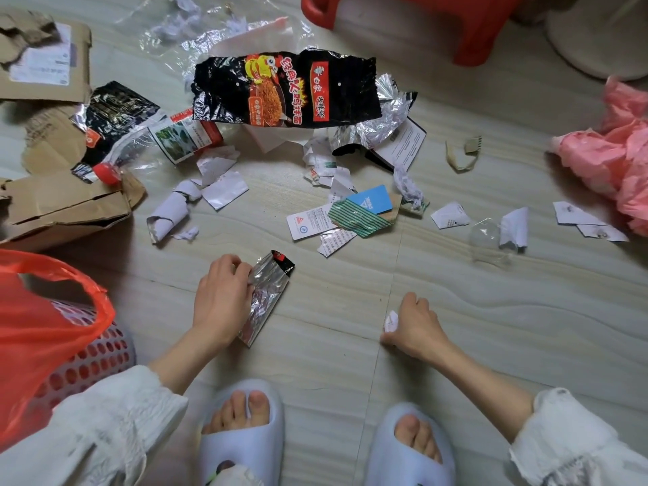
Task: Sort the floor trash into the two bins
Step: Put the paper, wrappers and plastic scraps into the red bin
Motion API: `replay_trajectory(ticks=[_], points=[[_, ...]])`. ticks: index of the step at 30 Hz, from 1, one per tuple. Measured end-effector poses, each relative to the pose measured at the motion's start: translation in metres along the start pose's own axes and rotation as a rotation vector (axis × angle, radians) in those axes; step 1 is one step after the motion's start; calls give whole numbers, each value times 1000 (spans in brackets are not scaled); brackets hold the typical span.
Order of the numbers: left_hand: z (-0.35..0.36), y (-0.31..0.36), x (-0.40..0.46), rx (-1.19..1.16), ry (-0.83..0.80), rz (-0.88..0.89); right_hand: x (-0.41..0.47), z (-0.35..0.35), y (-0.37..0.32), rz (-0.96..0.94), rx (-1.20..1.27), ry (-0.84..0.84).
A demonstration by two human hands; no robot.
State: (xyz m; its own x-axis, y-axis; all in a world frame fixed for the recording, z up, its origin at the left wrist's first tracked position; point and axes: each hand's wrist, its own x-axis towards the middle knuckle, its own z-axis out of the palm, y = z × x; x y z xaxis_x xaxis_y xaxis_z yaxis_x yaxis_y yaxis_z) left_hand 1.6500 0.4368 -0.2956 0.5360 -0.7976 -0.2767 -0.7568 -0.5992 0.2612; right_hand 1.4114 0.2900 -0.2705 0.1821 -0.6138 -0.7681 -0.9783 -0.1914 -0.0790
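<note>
Floor (491, 310): pale tile, trash spread across the upper half. Bare tile lies between your hands and in front of your slippers (242, 433).

Bin (87, 352): perforated basket with an orange bag, at your left, just beside the left forearm. Cardboard (66, 205) lies above it along the left edge. A pink bag (613, 152) sits at the right edge; you cannot tell whether it lines a bin. Red stool (420, 19) at top.

Noodle wrapper (285, 89): black, largest loose piece, top centre, well apart from both hands. Paper scraps (224, 191) and a blue card (370, 204) lie below it, near but not touching your hands.

Left hand (221, 296): fingers curled, pinching the upper edge of a foil wrapper (268, 296); its lower end is by your wrist.

Right hand (413, 324): closed into a fist around a small white scrap (391, 320), knuckles at the floor.
</note>
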Motion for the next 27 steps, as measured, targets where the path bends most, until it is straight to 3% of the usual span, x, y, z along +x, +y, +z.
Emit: replay_trajectory(ticks=[8, 13, 19, 23, 27], points=[[1, 0, 0, 45, 13, 27, 9, -2, -9, -174, -49, 46], [1, 1, 1, 70, -8, 17, 7, -1, -27, -171, 115, 192], [2, 0, 1, 79, -6, 28, 7, 10, -39, -258, -42, 144], [4, -1, 2, 80, 11, 26, 10, 11, -38, -321, 7, 116], [5, 0, 2, 66, 27, 9, 23, -7, -45, -226, 103, 150]])
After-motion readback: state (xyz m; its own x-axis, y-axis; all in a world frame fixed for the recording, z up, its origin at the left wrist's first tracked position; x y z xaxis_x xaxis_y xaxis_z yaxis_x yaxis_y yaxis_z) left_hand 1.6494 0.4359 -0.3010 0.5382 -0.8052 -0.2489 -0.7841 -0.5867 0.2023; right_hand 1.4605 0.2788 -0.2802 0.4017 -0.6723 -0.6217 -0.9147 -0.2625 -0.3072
